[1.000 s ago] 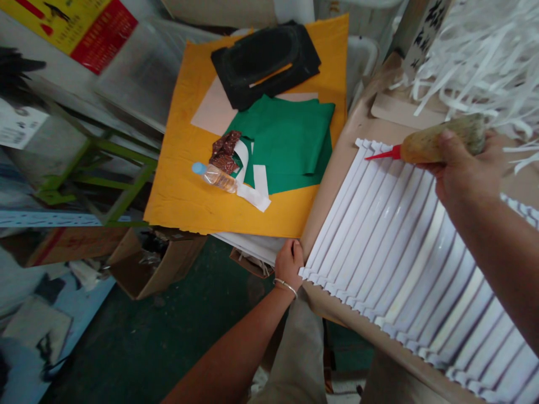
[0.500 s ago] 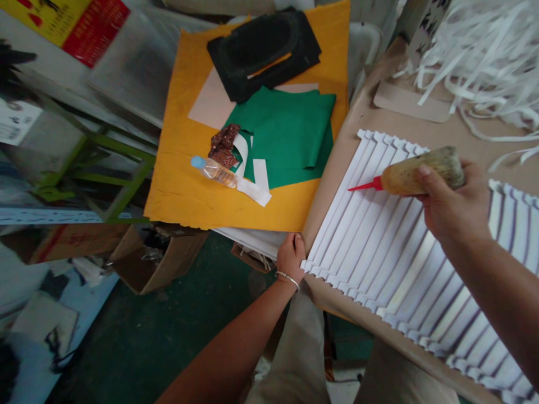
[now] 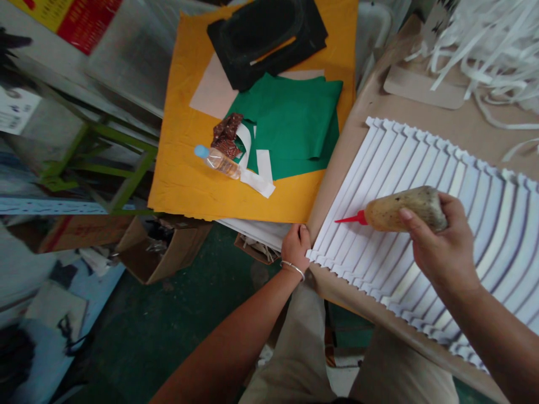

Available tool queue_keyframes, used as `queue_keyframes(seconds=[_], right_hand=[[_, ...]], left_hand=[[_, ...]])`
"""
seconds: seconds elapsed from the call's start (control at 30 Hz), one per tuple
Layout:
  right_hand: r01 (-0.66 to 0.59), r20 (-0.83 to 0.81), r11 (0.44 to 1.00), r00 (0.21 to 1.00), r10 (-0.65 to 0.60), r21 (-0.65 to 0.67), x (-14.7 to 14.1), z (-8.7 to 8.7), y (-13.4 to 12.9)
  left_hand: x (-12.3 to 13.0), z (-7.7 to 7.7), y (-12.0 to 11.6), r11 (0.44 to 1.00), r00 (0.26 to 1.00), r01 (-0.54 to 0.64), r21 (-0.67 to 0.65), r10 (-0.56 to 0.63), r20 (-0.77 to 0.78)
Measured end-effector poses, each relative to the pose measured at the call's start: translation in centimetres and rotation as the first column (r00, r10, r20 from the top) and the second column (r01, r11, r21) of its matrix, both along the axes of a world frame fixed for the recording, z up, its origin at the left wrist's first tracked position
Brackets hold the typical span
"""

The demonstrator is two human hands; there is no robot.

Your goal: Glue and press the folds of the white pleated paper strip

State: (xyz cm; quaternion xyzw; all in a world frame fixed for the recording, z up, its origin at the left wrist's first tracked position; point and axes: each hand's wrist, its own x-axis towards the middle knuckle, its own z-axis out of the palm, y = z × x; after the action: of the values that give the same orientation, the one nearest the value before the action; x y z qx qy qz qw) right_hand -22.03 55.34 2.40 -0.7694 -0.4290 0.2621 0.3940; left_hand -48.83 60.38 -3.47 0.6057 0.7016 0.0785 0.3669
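Note:
My right hand (image 3: 442,241) is wrapped round a yellowish, stained squeeze bottle (image 3: 404,209) with a red pointed nozzle. The bottle lies tilted in the hand, its nozzle tip over the left part of a row of overlapping white strips (image 3: 400,252). These strips lie side by side on a brown-covered table (image 3: 349,132). At the table's near left corner is my left hand (image 3: 295,247), its fingers curled by the end of the first strip. Whatever those fingers may hold is hidden. A bracelet circles the left wrist.
Left of the table, a yellow sheet stack (image 3: 185,185) bears green material (image 3: 295,123), a black tray-like piece (image 3: 269,42) and a small blue-capped bottle (image 3: 219,161). White ribbons (image 3: 497,50) lie tangled at the back right. Cardboard boxes (image 3: 155,252) stand at lower left.
My right hand and the squeeze bottle have moved toward me along the strips, bringing the nozzle closer to their near ends. My left hand remains at the table corner. The view has shifted slightly.

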Motion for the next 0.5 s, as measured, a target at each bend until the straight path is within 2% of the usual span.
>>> queue_keyframes(seconds=[0.07, 0.13, 0.33, 0.43, 0.5], right_hand=[[0.117, -0.045, 0.992, 0.992, -0.119, -0.038, -1.1, 0.8, -0.5], [0.150, -0.059, 0.987, 0.987, -0.153, -0.051, -2.0, 1.3, -1.0], [0.036, -0.088, 0.999, 0.995, -0.038, -0.024, -3.9, 2.0, -2.8], [-0.053, 0.009, 0.998, 0.999, 0.053, 0.028, -4.2, 2.8, -2.9], [-0.097, 0.110, 0.989, 0.990, 0.086, 0.107, -3.9, 3.2, -2.6]], left_hand=[[0.0, 0.0, 0.0, 1.000, 1.000, 0.000, -0.001, 0.000, -0.001], [0.0, -0.1, 0.0, 1.000, 1.000, 0.001, -0.002, -0.001, 0.000], [-0.2, -0.4, -0.2, 1.000, 1.000, 0.003, 0.003, -0.003, -0.001], [-0.3, -0.6, -0.2, 1.000, 1.000, 0.004, 0.002, -0.004, 0.002], [-0.3, -0.6, -0.2, 1.000, 1.000, 0.002, 0.000, -0.002, 0.004]])
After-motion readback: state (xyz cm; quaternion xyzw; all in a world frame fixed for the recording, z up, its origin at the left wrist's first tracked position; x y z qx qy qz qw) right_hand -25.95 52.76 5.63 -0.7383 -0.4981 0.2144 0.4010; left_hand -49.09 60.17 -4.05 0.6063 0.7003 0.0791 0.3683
